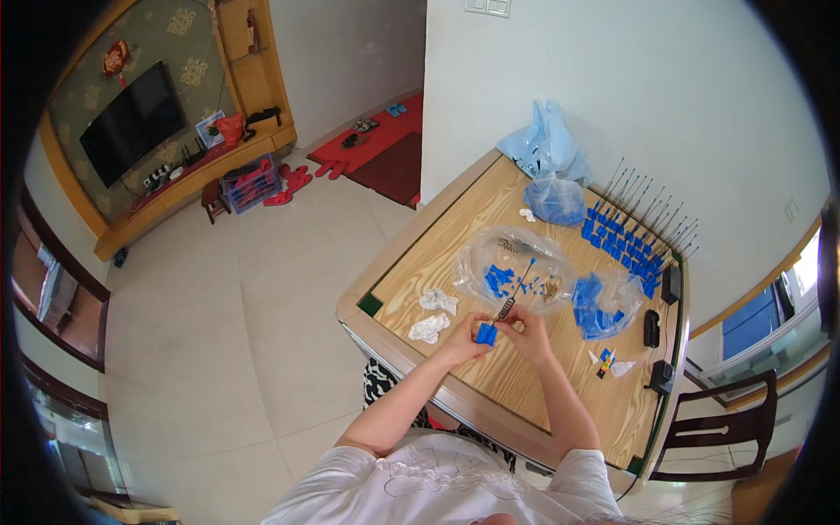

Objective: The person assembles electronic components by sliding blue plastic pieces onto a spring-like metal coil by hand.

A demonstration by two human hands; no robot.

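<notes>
My left hand (470,339) is closed around a small blue block (486,333) near the front edge of the wooden table. From the block a dark coil spring (506,308) rises at a tilt, with a thin rod ending in a blue tip (532,262). My right hand (525,332) pinches the lower end of the spring, close to the block. How the spring meets the block is hidden by my fingers. Just beyond lies an open clear plastic bag (470,262) holding small blue parts (500,280), brass-coloured bits (549,288) and dark springs (508,246).
At the table's (398,296) back right stand rows of blue blocks (617,244) with springs and rods. Another bag of blue pieces (598,306) lies right, near small glue tubes (605,361). Crumpled white tissues (430,329) sit left. A dark chair (722,429) is at right.
</notes>
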